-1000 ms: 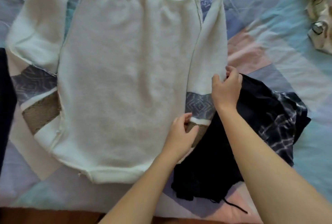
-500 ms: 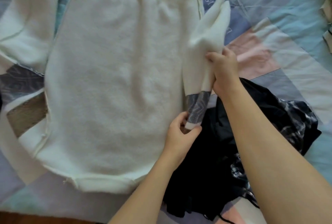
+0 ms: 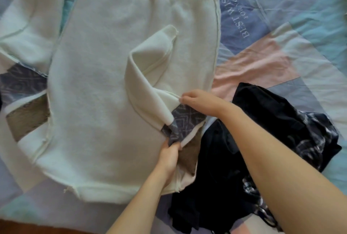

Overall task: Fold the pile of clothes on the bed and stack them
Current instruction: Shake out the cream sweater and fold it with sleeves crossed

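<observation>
A cream sweater (image 3: 105,91) lies spread flat on the bed, inside out with seams showing. Its right sleeve (image 3: 150,68) is folded over onto the body, the cuff pointing up. My left hand (image 3: 169,155) pinches the grey patterned band of that sleeve near the sweater's lower right edge. My right hand (image 3: 201,102) pinches the sleeve's edge just above the grey band. The other sleeve (image 3: 30,32), with grey and brown panels, lies out to the left.
A heap of dark clothes (image 3: 253,149), black with a patterned piece, sits to the right under my right forearm. The patchwork bedspread (image 3: 281,27) in blue, pink and teal covers the bed. A brown edge (image 3: 28,228) runs along the bottom left.
Both hands have swung the right sleeve from beside the sweater over onto its body. The view has shifted slightly left.
</observation>
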